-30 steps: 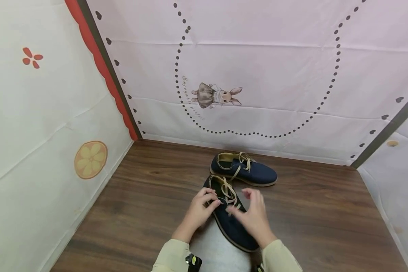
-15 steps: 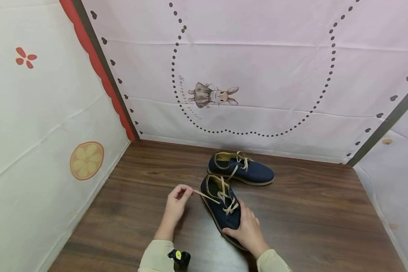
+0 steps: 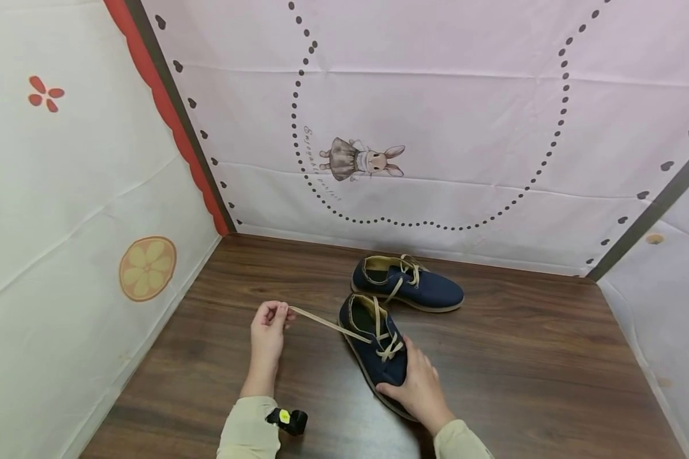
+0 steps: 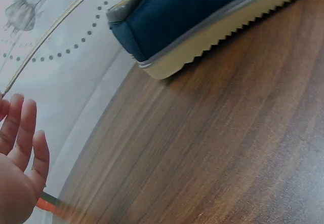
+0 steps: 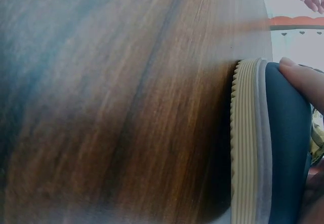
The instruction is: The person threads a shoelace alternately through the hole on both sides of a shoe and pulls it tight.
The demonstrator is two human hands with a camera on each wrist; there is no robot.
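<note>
The nearer navy shoe [image 3: 377,370] lies slantwise on the wooden surface, its toe toward me and its beige laces threaded through the eyelets. My left hand [image 3: 270,325] pinches the end of one shoelace [image 3: 318,319], which stretches taut from the shoe out to the left. In the left wrist view the shoelace [image 4: 55,24] runs up from the fingertips beside the shoe's heel [image 4: 152,29]. My right hand [image 3: 419,386] grips the front of the shoe from the right, thumb across the toe. In the right wrist view the thumb [image 5: 304,79] presses on the toe [image 5: 286,148].
A second navy shoe [image 3: 427,287] with loose beige laces stands just behind, its toe pointing right. Printed cloth walls [image 3: 436,127] enclose the brown wood surface [image 3: 551,357] at the back and both sides. A black wrist camera [image 3: 289,421] sits at the left sleeve.
My left hand has drawn the shoelace away from the shoe to the left and slightly up. My right hand has moved from the laces to the shoe's toe and holds it there.
</note>
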